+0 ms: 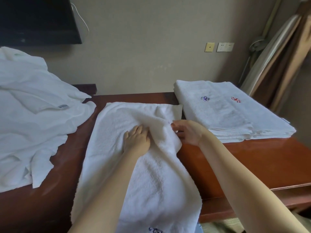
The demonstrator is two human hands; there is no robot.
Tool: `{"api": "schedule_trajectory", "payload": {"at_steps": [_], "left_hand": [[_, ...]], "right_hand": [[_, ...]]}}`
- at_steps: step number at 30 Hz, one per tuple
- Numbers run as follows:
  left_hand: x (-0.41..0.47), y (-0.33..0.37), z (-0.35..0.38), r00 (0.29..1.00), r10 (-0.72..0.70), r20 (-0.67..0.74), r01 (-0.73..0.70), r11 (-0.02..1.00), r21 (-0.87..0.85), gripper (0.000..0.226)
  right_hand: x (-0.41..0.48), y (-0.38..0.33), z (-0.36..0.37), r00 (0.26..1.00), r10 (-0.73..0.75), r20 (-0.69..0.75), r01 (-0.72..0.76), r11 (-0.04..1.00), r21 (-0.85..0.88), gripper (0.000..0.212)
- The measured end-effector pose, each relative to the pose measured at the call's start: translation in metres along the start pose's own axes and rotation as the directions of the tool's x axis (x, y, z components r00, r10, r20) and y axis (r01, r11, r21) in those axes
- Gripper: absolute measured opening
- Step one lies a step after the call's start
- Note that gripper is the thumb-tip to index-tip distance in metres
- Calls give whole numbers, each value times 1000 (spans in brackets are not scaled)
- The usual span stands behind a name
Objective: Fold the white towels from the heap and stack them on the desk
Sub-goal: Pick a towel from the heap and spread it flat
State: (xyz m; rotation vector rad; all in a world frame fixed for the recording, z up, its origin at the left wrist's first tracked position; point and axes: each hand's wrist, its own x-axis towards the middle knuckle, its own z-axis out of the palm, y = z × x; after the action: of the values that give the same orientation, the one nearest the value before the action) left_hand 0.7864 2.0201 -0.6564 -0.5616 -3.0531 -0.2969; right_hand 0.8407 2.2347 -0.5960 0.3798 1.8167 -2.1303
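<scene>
A white towel lies lengthways down the middle of the dark wooden desk, its near end hanging over the front edge. My left hand rests on the towel's middle, its fingertips tucked under a raised fold. My right hand pinches that fold at the towel's right edge and holds it lifted. The heap of unfolded white towels covers the desk's left end. A stack of folded white towels with blue and red embroidery sits at the back right.
A dark screen hangs on the wall at the upper left, with a cable beside it. Wall sockets are set above the stack. Curtains hang at the far right. Bare desk wood shows at the front right.
</scene>
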Motion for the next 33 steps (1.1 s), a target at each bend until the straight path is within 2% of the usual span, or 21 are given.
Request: {"api": "schedule_trajectory", "payload": {"at_steps": [3, 5, 7, 8, 9, 10, 11, 12, 13, 14, 16, 17, 19, 21, 24, 26, 28, 30, 31, 33], "left_hand": [[0, 1, -1, 1000, 2, 5, -2, 1000, 4, 53], [0, 2, -1, 1000, 1, 14, -1, 1000, 10, 53], [1, 1, -2, 1000, -1, 25, 1, 1000, 15, 52], [0, 1, -1, 1000, 1, 29, -2, 1000, 19, 52], [1, 1, -1, 999, 7, 33, -8, 1000, 22, 52], [1, 1, -1, 999, 11, 39, -12, 1000, 21, 51], [1, 0, -1, 999, 11, 47, -11, 1000, 17, 51], [1, -1, 0, 999, 7, 52, -8, 1000, 14, 51], [1, -1, 0, 998, 8, 56, -8, 1000, 16, 51], [2, -2, 0, 998, 11, 59, -12, 1000, 19, 51], [3, -2, 1, 998, 18, 64, -18, 1000, 11, 50], [3, -2, 1, 998, 19, 60, -19, 1000, 10, 50], [2, -2, 1, 998, 19, 57, -19, 1000, 6, 50], [1, -1, -2, 998, 16, 64, -15, 1000, -12, 48], [-11, 10, -9, 999, -11, -33, 11, 1000, -17, 43], [-28, 27, -14, 984, 28, -176, -36, 999, -38, 37], [-46, 46, -16, 966, 75, -246, -110, 985, -133, 32], [-67, 63, -17, 972, 85, -221, -139, 961, -240, 27], [-76, 68, -16, 975, 92, -204, -147, 951, -274, 24], [-90, 71, -13, 977, 119, -175, -170, 936, -308, 25]], "right_hand": [[-9, -3, 6, 998, 62, 5, -62, 997, -36, 23], [-12, -4, 13, 999, 30, -31, -33, 996, -86, 22], [-11, -6, 18, 980, -141, -140, 136, 990, -45, 32], [-10, -8, 19, 935, -276, -222, 262, 961, -90, 39], [-9, -12, 18, 848, -437, -299, 368, 893, -261, 41], [-9, -17, 15, 731, -609, -308, 403, 749, -526, 38], [-10, -21, 11, 629, -745, -222, 332, 516, -790, 32], [-9, -23, 5, 583, -806, -100, 196, 259, -946, 28], [-9, -21, -1, 607, -795, -12, 53, 56, -997, 22], [-7, -17, -6, 662, -749, 18, -58, -76, -995, 17], [-5, -4, -10, 776, -631, 3, -172, -217, -961, 14], [-3, 1, -9, 813, -582, -6, -177, -237, -955, 17], [-2, 10, -1, 817, -577, 10, -140, -214, -967, 31], [-9, 21, 14, 720, -693, 19, -96, -127, -987, 38], [-31, 39, 32, 567, -818, -94, 24, 131, -991, 39], [-47, 50, 34, 510, -826, -241, 61, 314, -947, 37], [-59, 57, 30, 463, -782, -418, 77, 505, -860, 36], [-71, 65, 26, 450, -692, -564, 37, 646, -763, 39], [-75, 68, 24, 471, -639, -609, -17, 683, -730, 40], [-81, 72, 22, 577, -516, -633, -173, 680, -713, 41]]}}
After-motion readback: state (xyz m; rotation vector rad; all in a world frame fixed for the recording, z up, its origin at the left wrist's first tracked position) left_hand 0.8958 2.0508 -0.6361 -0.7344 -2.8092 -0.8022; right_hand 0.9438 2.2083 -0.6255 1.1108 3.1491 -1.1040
